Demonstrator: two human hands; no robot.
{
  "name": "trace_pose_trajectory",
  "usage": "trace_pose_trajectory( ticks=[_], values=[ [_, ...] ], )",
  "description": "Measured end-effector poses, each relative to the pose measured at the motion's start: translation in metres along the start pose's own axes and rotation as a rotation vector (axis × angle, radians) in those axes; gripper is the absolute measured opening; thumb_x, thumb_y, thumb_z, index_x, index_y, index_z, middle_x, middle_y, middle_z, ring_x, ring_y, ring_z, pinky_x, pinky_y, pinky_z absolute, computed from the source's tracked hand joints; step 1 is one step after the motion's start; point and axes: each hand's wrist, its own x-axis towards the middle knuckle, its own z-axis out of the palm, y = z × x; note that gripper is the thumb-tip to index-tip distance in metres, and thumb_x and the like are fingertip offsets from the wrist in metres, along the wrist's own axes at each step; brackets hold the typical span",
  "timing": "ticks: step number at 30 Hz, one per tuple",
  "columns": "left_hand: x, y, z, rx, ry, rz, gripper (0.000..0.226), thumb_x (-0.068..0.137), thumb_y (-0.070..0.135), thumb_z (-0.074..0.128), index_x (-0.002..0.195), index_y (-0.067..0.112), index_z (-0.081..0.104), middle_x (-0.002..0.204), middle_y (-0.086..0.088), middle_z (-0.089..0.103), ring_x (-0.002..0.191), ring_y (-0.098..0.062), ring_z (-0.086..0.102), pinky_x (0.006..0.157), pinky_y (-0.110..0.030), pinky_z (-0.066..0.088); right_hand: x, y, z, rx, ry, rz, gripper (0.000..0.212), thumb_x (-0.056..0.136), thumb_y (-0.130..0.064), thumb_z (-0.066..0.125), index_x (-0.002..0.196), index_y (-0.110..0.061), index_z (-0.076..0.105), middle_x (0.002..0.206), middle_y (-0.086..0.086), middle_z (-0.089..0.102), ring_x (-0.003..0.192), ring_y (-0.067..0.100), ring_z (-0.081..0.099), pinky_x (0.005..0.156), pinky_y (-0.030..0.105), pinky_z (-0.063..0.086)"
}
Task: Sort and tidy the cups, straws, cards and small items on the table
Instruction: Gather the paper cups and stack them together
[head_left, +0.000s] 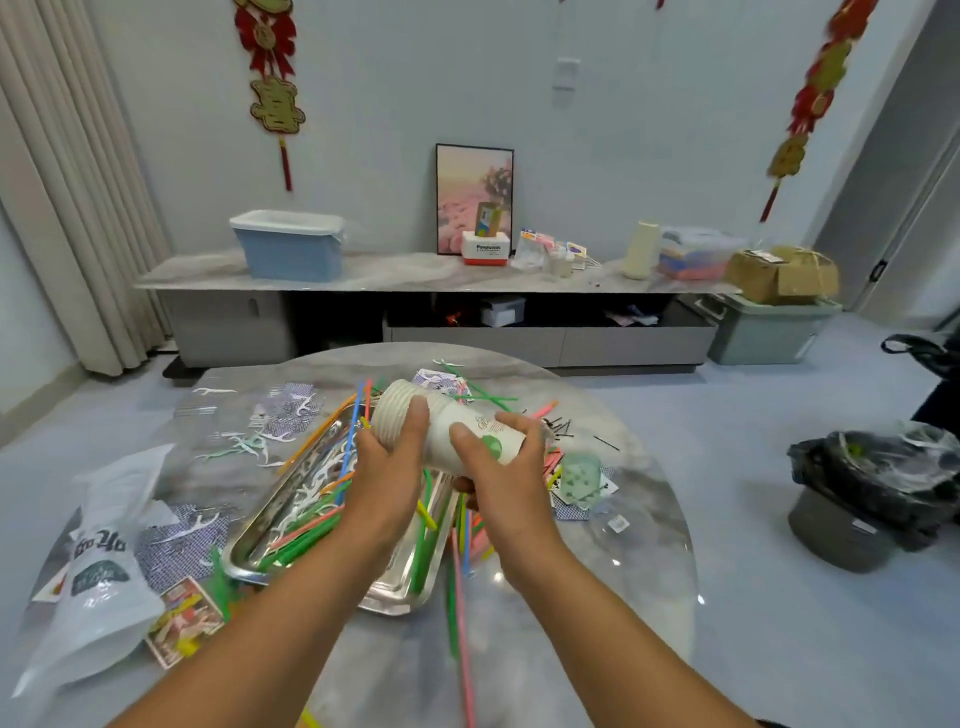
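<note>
Both hands' grips (387, 467) (501, 467) clasp the cup stack (447, 426) lying sideways, rims pointing left.

The bench (597, 597) before me is round, with a glossy grey marbled top. A steel tray (400, 592) sits near its centre, touching the surface and holding coloured straws (306, 535) and white floss picks (311, 488). More straws (460, 587) lie directly on the bench off the tray's right side, running toward the near edge. Blue-backed playing cards (179, 545) are scattered along the left edge and toward the far left, with loose floss picks (244, 447) over them. A white plastic bag (98, 582) lies at the near left edge, beside a printed packet (182, 618). Toward the right edge lie small black pins (561, 426), a pale green transparent item (579, 475) and further cards (571, 512).
</note>
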Motion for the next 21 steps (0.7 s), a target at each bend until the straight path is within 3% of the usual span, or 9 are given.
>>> trace_pose_trajectory(
  ticks=[1,3,5,7,10,13,16,19,21],
  values=[
    [-0.005,-0.004,0.000,0.006,-0.055,-0.045,0.094,0.078,0.089,0.043,0.149,0.028,0.033,0.142,0.009,0.052,0.127,-0.016,0.053,0.111,-0.046,0.039,0.001,-0.002,-0.007,-0.042,0.003,-0.024,0.053,0.079,-0.043,0.078,0.120,-0.039,0.046,0.115,0.005,0.067,0.087,0.019,0.070,0.063,0.024,0.056],
    [-0.012,-0.005,0.003,-0.052,-0.172,-0.112,0.083,0.084,0.084,0.035,0.151,0.035,0.036,0.147,0.008,0.049,0.127,-0.018,0.055,0.109,-0.047,0.041,0.008,-0.004,-0.021,-0.088,0.033,-0.055,0.052,0.079,-0.041,0.081,0.120,-0.039,0.048,0.115,0.007,0.067,0.088,0.025,0.071,0.065,0.032,0.058],
    [-0.017,0.000,0.010,-0.107,-0.260,-0.106,0.074,0.085,0.078,0.034,0.147,0.039,0.040,0.146,0.008,0.051,0.117,-0.016,0.060,0.101,-0.044,0.046,0.021,-0.006,-0.036,0.021,0.105,-0.010,0.049,0.081,-0.038,0.082,0.119,-0.032,0.051,0.103,0.009,0.069,0.066,0.020,0.068,0.050,0.028,0.051],
    [-0.016,0.004,0.019,-0.108,-0.328,-0.049,0.077,0.080,0.078,0.037,0.150,0.044,0.035,0.152,0.009,0.046,0.115,-0.016,0.063,0.104,-0.046,0.046,0.039,-0.010,-0.052,0.241,0.194,0.118,0.050,0.083,-0.034,0.080,0.121,-0.018,0.051,0.086,0.012,0.065,0.049,0.017,0.056,0.042,0.025,0.041],
    [-0.006,0.011,0.025,-0.063,-0.370,-0.006,0.077,0.085,0.073,0.046,0.154,0.049,0.022,0.155,0.002,0.039,0.112,-0.019,0.066,0.097,-0.040,0.053,0.071,-0.018,-0.085,0.416,0.287,0.214,0.048,0.086,-0.030,0.077,0.120,-0.008,0.051,0.087,0.015,0.059,0.046,0.012,0.051,0.038,0.022,0.037],
    [0.008,0.007,0.013,0.088,-0.349,0.013,0.076,0.088,0.060,0.063,0.153,0.046,0.026,0.142,0.001,0.055,0.104,-0.015,0.071,0.090,-0.035,0.056,0.103,-0.029,-0.113,0.329,0.399,0.159,0.049,0.085,-0.030,0.080,0.119,-0.012,0.050,0.093,0.015,0.064,0.051,0.013,0.055,0.042,0.023,0.041],
    [0.023,-0.006,-0.007,0.168,-0.290,0.011,0.060,0.090,0.046,0.070,0.141,0.046,0.038,0.126,0.005,0.062,0.098,-0.012,0.072,0.085,-0.033,0.055,0.144,-0.034,-0.127,0.234,0.464,0.088,0.057,0.084,-0.031,0.080,0.128,-0.014,0.048,0.107,0.016,0.065,0.063,0.017,0.061,0.047,0.024,0.047],
    [0.046,-0.020,-0.023,0.237,-0.210,0.004,0.060,0.092,0.038,0.071,0.142,0.044,0.040,0.126,0.005,0.059,0.106,-0.016,0.067,0.095,-0.044,0.052,0.192,-0.023,-0.120,0.117,0.486,0.044,0.057,0.084,-0.031,0.081,0.127,-0.019,0.046,0.119,0.010,0.059,0.091,0.024,0.067,0.049,0.023,0.050],
    [0.065,-0.026,-0.028,0.295,-0.167,0.024,0.060,0.095,0.034,0.068,0.147,0.038,0.039,0.130,0.003,0.058,0.108,-0.012,0.063,0.088,-0.037,0.051,0.221,-0.010,-0.108,0.010,0.504,0.030,0.055,0.083,-0.033,0.081,0.122,-0.025,0.043,0.118,0.005,0.054,0.091,0.020,0.064,0.048,0.023,0.052]
  ],
)
